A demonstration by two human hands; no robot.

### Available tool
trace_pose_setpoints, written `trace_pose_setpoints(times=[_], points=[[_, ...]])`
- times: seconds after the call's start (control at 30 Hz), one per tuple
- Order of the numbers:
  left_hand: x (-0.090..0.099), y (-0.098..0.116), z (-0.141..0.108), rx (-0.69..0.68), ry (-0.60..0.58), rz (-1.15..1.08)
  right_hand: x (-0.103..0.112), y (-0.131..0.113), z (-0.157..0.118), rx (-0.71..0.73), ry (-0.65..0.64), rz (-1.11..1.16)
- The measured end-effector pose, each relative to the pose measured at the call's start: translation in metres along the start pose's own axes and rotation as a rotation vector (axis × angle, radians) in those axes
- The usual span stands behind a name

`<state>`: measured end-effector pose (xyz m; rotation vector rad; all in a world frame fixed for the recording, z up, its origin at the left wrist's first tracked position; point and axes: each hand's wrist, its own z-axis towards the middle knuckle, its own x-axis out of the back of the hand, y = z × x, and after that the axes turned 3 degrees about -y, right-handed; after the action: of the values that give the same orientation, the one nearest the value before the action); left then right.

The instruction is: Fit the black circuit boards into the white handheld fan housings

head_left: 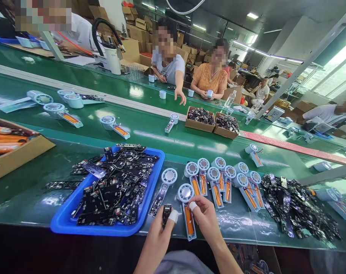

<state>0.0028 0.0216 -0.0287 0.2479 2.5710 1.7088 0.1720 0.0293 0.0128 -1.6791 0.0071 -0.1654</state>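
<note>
My left hand (158, 232) is closed around a small black circuit board (167, 213), upright between thumb and fingers. Just right of it lies a light-blue handheld fan housing (186, 193), its open handle showing an orange battery (189, 220). My right hand (203, 215) is pinched at that handle's upper right edge; what the fingertips hold is hidden. White coverings wrap a fingertip on each hand. Beside my left hand, another fan housing (169, 176) has a circuit board (159, 199) over its handle. Several fan housings with batteries (214, 174) stand right of my hands.
A blue tray (56, 224) heaped with circuit boards is at left, a carton (24, 160) of orange batteries beyond it. Loose boards (292, 205) pile up at right. Across the green conveyor (150, 129), near two board cartons (200, 127), a co-worker's hand (180, 96) reaches over.
</note>
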Motion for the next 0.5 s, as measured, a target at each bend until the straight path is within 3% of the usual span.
trace_pose_setpoints(times=[0.1, 0.2, 0.37, 0.5], points=[[-0.003, -0.009, 0.002, -0.032, 0.034, 0.095, -0.006, 0.000, -0.005, 0.272, 0.050, -0.318], [-0.006, -0.007, 0.000, -0.143, 0.028, 0.159, -0.006, -0.001, -0.008, 0.486, -0.014, -0.582], [-0.009, 0.012, -0.002, -0.190, 0.045, 0.116, -0.004, 0.000, -0.010, 0.544, -0.083, -0.747], [-0.015, 0.017, 0.003, -0.088, 0.078, -0.072, -0.011, 0.006, -0.013, 0.600, -0.042, -0.876]])
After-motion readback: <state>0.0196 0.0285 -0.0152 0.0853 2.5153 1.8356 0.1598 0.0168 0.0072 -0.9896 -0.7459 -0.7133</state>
